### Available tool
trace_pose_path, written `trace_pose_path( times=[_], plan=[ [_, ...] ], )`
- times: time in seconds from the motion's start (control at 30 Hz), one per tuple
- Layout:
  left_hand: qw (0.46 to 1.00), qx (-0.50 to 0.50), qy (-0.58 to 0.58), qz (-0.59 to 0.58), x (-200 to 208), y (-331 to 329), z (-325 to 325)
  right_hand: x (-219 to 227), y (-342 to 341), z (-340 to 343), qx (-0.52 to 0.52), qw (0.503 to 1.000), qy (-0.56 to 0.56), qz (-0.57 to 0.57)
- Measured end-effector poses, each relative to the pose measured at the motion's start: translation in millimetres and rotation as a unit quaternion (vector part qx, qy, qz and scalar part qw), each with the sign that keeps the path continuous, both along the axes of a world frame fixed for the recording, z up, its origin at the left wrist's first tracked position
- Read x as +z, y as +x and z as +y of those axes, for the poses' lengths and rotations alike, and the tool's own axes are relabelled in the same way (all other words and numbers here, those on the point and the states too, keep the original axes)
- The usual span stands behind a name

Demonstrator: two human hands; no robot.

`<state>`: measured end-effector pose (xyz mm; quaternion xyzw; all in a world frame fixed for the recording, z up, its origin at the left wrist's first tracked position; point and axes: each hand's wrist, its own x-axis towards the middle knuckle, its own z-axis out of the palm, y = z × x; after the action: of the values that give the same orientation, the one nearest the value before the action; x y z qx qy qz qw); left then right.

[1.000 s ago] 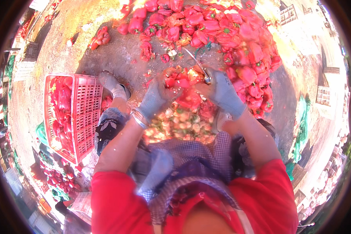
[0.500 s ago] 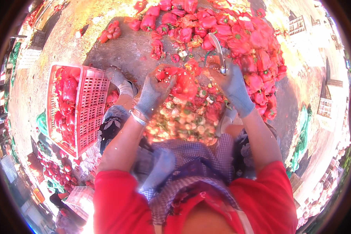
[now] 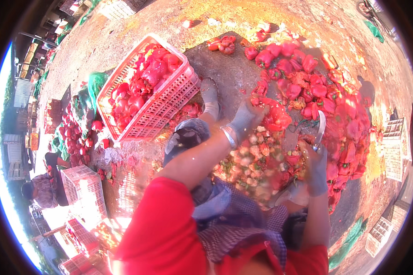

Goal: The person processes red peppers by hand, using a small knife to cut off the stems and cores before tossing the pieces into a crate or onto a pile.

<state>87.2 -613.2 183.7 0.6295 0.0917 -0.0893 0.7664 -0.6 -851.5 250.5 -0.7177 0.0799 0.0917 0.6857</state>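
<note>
My left hand, in a grey-blue glove with a band at the wrist, is closed on a torn-open red bell pepper. Gripped in my gloved right hand is a knife with a curved blade; the blade points away from me and stands apart from the pepper. Below and between my hands lies a heap of cut-out pepper cores, pale and green, partly blurred. Beyond them and to the right spreads a big pile of red bell peppers.
A pink plastic crate full of red peppers stands left of my legs. Green netting and more peppers lie behind it. A person is at the far left beside a pale crate. Stacked crates stand far right.
The view has turned left, so the crate and piles appear farther right. My right hand with the knife has drawn nearer to me, away from the pepper, which stays in my left hand.
</note>
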Motion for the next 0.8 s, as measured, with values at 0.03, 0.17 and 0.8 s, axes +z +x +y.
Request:
trace_pose_path(
  times=[0.03,0.17,0.8],
  plan=[
    [0.995,0.063,-0.068,0.034,4.2,12.0,14.0,-9.2,-2.4,-8.1,0.005,0.999,-0.013,-0.04],
    [0.896,0.274,-0.332,-0.109,37.9,42.4,94.3,-6.4,-2.4,-16.5,-0.016,0.999,-0.021,0.022],
    [0.966,-0.226,0.092,0.088,-59.8,10.5,-65.4,32.0,-51.2,-139.1,-0.338,0.939,0.031,-0.059]
  ],
)
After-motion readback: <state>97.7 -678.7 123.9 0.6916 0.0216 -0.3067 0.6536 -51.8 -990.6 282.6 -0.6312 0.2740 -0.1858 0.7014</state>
